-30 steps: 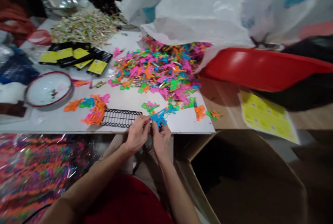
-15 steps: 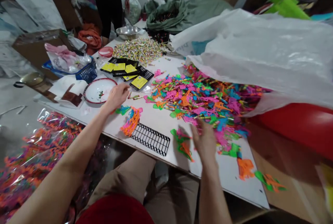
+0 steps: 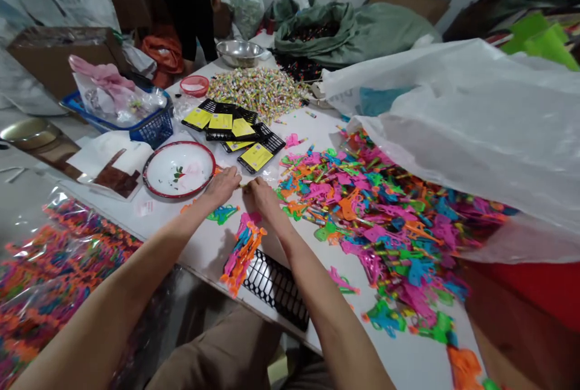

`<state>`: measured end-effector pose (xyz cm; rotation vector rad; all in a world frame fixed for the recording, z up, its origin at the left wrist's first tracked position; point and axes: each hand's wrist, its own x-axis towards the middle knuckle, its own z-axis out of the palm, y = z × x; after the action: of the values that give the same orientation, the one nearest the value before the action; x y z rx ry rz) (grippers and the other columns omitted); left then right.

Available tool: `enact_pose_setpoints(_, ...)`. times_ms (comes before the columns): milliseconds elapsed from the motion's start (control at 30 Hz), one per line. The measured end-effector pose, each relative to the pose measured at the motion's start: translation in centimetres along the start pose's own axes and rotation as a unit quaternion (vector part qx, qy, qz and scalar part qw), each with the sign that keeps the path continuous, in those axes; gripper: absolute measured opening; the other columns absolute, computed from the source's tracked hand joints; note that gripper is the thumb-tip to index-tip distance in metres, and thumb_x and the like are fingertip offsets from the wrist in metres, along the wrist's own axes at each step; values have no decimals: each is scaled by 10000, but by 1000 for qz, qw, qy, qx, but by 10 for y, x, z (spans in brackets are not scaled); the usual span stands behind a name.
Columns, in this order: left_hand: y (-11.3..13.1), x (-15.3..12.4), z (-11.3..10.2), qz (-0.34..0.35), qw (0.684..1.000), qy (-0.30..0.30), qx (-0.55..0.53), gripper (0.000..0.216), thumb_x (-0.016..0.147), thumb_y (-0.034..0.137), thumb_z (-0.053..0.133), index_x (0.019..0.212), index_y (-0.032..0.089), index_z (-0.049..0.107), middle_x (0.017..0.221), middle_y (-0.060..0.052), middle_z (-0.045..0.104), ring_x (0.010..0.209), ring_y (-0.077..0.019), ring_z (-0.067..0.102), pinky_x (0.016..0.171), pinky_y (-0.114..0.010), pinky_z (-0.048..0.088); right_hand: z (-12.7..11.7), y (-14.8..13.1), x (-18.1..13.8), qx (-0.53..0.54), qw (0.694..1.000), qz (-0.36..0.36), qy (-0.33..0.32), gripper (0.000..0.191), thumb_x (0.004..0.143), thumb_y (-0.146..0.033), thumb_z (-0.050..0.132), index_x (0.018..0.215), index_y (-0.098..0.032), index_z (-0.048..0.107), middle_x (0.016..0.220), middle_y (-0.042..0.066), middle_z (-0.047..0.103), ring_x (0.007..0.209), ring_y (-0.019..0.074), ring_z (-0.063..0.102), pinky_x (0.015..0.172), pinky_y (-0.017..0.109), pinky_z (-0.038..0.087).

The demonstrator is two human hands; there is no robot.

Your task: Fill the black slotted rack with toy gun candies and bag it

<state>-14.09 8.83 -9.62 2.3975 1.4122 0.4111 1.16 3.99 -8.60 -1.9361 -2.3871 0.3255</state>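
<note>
the right hand has left the toys, joining the left hand at a small stick, so work seems two-handed; whether either pinches it, i cannot tell.

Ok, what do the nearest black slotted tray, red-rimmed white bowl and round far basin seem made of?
Nearest black slotted tray: probably molded plastic, glossy, judging by its thin, uniform ribs. Red-rimmed white bowl: glossy, perhaps enamelled metal or plastic; the sheen and contrasting rim fit either. Round far basin: likely polished metal, from its silvery highlights.
</note>
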Motion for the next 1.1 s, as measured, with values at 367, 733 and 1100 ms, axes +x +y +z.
enact_pose_setpoints(367, 27, 25, 18, -12, 997, -72, 10, 177, 908, 144, 463, 905, 117, 637, 1022, -159, 626, 1002, -274, 590, 865, -368, 439, 11, 16, -23, -18, 999, -49, -4, 192, 965, -168, 424, 1026, -149, 605, 1044, 119, 621, 961, 221, 585, 785, 296, 433)
enact_pose_setpoints(733, -10, -87, -9, -69, 971, -45, -225, 169, 882, 314, 533, 982, 224, 636, 784, -48, 683, 704, -199, 629, 635, -278, 434, -3, 4, 35, 98, 986, -121, 59, 225, 939, -209, 473, 1136, -169, 575, 1047, 83, 641, 906, 186, 611, 738, 267, 438)
enact_pose_setpoints(1100, -10, -95, 8, -264, 632, -27, -728, 359, 673, 391, 791, 883, 146, 634, 650, -24, 619, 552, -118, 575, 471, -205, 402, -5, 11, 1, -19, 990, -131, -45, 305, 954, -137, 418, 1224, -160, 557, 1082, 120, 606, 917, 209, 607, 711, 279, 440)
